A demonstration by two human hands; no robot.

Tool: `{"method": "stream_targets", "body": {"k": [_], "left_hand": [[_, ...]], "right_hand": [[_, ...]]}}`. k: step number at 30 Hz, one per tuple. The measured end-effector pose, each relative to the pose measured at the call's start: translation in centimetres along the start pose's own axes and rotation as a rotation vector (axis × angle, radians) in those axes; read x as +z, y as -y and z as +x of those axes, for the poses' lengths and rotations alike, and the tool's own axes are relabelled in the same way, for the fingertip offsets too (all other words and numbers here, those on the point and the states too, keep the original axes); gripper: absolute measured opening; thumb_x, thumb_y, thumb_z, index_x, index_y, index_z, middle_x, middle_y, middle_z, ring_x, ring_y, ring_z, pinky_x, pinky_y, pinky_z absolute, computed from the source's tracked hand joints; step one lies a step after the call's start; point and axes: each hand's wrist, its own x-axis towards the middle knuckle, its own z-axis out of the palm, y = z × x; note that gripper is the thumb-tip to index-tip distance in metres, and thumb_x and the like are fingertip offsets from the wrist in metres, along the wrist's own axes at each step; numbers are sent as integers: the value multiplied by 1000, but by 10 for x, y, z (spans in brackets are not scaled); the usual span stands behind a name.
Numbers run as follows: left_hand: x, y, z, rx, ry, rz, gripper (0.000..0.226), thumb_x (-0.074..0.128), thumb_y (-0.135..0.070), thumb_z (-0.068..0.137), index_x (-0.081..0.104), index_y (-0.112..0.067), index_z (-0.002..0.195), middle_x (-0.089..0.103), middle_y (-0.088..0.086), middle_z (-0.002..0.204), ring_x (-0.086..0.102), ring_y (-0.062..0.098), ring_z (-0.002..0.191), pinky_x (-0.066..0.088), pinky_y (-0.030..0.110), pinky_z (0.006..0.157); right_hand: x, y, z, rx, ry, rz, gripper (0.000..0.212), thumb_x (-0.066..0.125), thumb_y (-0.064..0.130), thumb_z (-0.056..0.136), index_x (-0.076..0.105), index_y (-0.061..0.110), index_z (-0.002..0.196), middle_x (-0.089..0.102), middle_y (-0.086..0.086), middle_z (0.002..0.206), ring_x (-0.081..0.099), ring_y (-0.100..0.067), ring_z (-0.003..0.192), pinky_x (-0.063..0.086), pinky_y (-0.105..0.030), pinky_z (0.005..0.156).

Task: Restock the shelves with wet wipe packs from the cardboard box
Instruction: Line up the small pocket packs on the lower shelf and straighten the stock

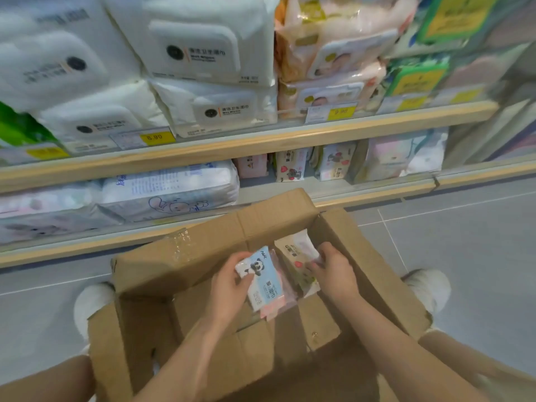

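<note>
An open cardboard box stands on the floor between my knees, below the shelves. My left hand grips a small blue-and-white wet wipe pack with a panda, held over the box with pink packs stacked under it. My right hand is closed on a white wet wipe pack with red print, standing against the box's right inner wall. The box's bottom is mostly hidden by my arms.
The lower shelf holds small matching packs at centre right and large white bundles at left. The upper shelf is packed with big white and pink wipe packs and yellow price tags. Grey tiled floor lies to the right.
</note>
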Motion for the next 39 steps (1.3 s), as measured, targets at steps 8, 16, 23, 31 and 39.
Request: {"method": "stream_targets", "body": {"k": [8, 16, 23, 31, 39], "left_hand": [[-10, -67, 41, 153, -28, 65, 30, 57, -10, 91, 53, -34, 110, 63, -11, 104, 62, 2, 90, 50, 16, 55], [-1, -46, 90, 147, -87, 222, 19, 52, -29, 94, 45, -45, 102, 65, -9, 100, 65, 9, 86, 56, 44, 61], [11, -16, 108, 64, -119, 293, 14, 44, -41, 95, 39, -50, 106, 64, -4, 94, 66, 15, 77, 57, 44, 59], [14, -16, 103, 154, -143, 231, 15, 47, -34, 97, 46, -39, 111, 65, -6, 91, 65, 15, 73, 53, 43, 51], [14, -22, 98, 183, -141, 180, 17, 49, -32, 96, 46, -37, 112, 65, -11, 94, 67, 14, 72, 53, 44, 48]], "right_hand": [[-90, 33, 24, -136, -141, 301, 13, 62, 17, 89, 56, 14, 100, 65, 3, 99, 63, -11, 86, 47, -12, 56], [-107, 36, 92, -226, -222, 176, 17, 63, 21, 88, 62, 11, 101, 57, -5, 100, 62, -23, 83, 54, -34, 62], [-65, 39, 152, -184, -170, 205, 21, 62, 18, 88, 70, 7, 103, 68, -6, 96, 61, -18, 85, 39, -22, 64], [-18, 58, 192, -50, -147, 331, 18, 58, 18, 92, 67, 6, 101, 67, -6, 94, 60, -19, 88, 41, -20, 71], [-14, 55, 198, 21, -143, 318, 32, 56, 15, 93, 60, 3, 122, 66, -10, 116, 61, -22, 105, 41, -20, 82]]}}
